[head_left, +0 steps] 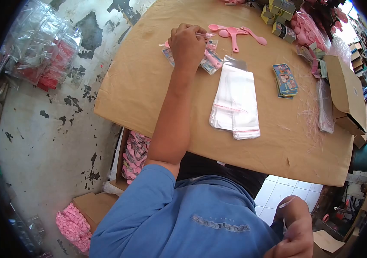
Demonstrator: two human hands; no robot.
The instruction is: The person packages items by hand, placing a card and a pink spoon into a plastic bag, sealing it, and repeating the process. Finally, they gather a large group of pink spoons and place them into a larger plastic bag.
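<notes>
My left hand [188, 45] is at the far side of the table, its fingers curled over clear packets [210, 58] that hold pink spoons and printed cards. A piece of clear, pinkish plastic shows by its fingertips. Just beyond it lie loose pink measuring spoons [234, 38]. Closer to my body is a stack of clear plastic bags [244, 103] with red-lined flaps. Low at the right, off the table, my right hand [295, 230] looks closed. A thin whitish strip shows on it; whatever its fingers hold is hidden.
A stack of printed cards [285, 81] lies right of the bags. Thin plastic strips [310, 118] are scattered near an open cardboard box [346, 92]. Wrapped pink goods [308, 32] fill the far right corner. Bagged packets [41, 47] lie on the floor at left.
</notes>
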